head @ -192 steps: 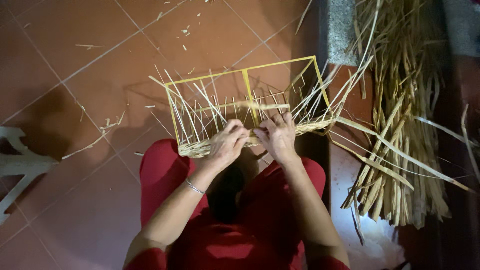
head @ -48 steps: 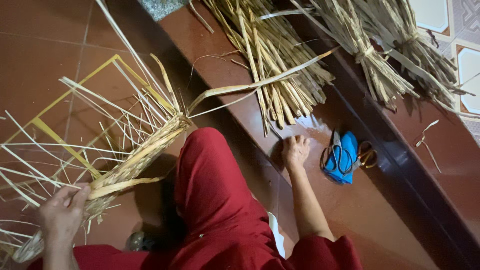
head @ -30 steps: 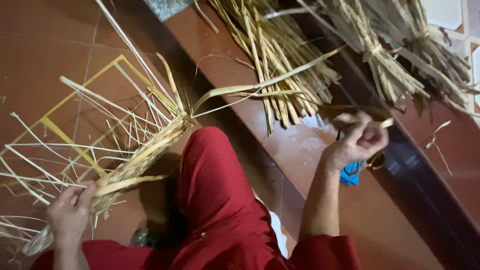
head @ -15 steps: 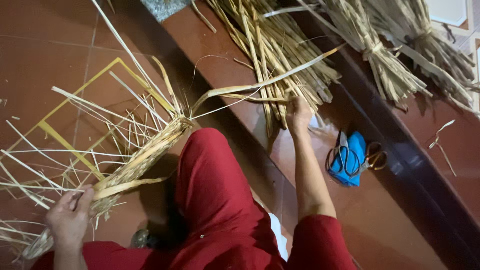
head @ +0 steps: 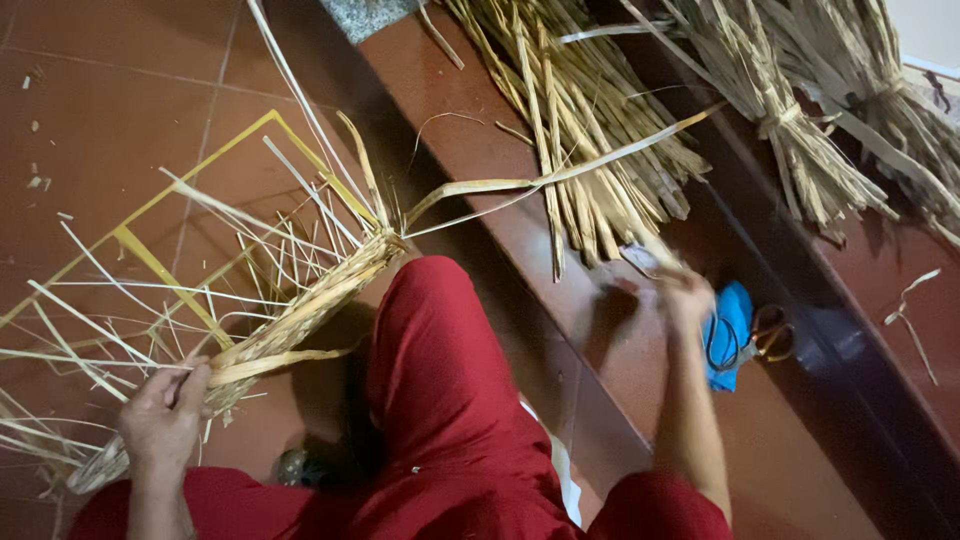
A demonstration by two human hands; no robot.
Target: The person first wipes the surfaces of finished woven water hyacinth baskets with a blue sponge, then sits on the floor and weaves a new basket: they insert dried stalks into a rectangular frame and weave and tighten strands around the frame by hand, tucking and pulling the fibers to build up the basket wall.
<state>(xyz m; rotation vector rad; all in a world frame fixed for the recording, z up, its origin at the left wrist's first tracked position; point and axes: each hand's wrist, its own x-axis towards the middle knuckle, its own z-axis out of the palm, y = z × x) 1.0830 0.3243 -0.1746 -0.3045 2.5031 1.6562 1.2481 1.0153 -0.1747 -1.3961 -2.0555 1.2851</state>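
Note:
My left hand (head: 165, 415) grips the woven straw edge (head: 300, 310) of a piece stretched on a yellow frame (head: 150, 260) lying on the tiled floor. My right hand (head: 685, 295), blurred with motion, pulls a pale straw strand (head: 655, 255) out of the bundle of dried straw (head: 580, 120) on the brown step. A long flat strand (head: 560, 175) runs from the woven edge toward that bundle. My red-clad legs (head: 440, 390) fill the lower middle.
A blue cloth (head: 728, 330) and orange-handled scissors (head: 765, 335) lie on the step beside my right hand. Two more tied straw bundles (head: 800, 130) rest on the upper right step. Loose straw bits litter the floor (head: 90, 120).
My right hand reached to the straw bundle, took a strand and has drawn back toward the blue cloth. My left hand stayed on the woven edge. The view turned right from the frame.

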